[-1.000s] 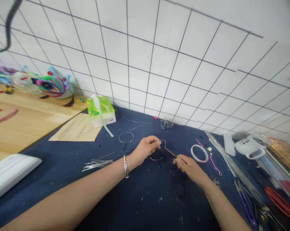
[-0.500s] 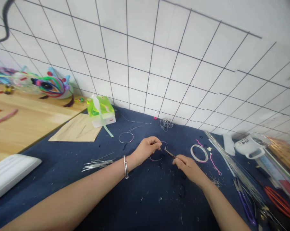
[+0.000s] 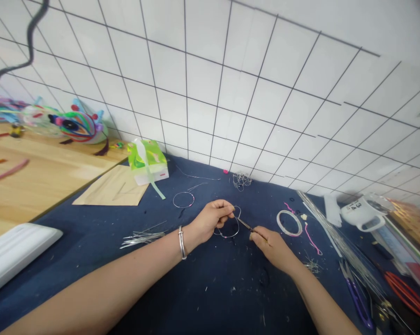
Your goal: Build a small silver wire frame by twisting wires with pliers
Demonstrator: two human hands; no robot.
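Pinched between the fingertips of my left hand (image 3: pixel 215 218) is a thin wire loop (image 3: pixel 238 229), which hangs below and right of the fingers and carries small pink beads low down. My right hand (image 3: pixel 270 244) is closed around a slim dark tool (image 3: pixel 244 224), likely pliers, whose tip meets the wire just right of my left fingertips. A finished-looking wire ring (image 3: pixel 183 200) with pink beads lies behind my left forearm. Silver wire pieces (image 3: pixel 143 238) lie left of my left wrist. A white tape roll (image 3: pixel 289 223) rests right of my right hand.
Behind stand a green tissue pack (image 3: pixel 147 160) and a wire tangle (image 3: pixel 242 180). Long wires (image 3: pixel 335 232), purple-handled snips (image 3: pixel 358 298), red-handled scissors (image 3: pixel 405 293) and a white mug (image 3: pixel 361 214) are at right. A white device (image 3: pixel 21 253) lies left, near brown paper (image 3: pixel 110 188).
The wire loop now hangs lower and shows more fully under my left fingers. The right hand's tool tip has shifted slightly left, closer to the left fingertips.
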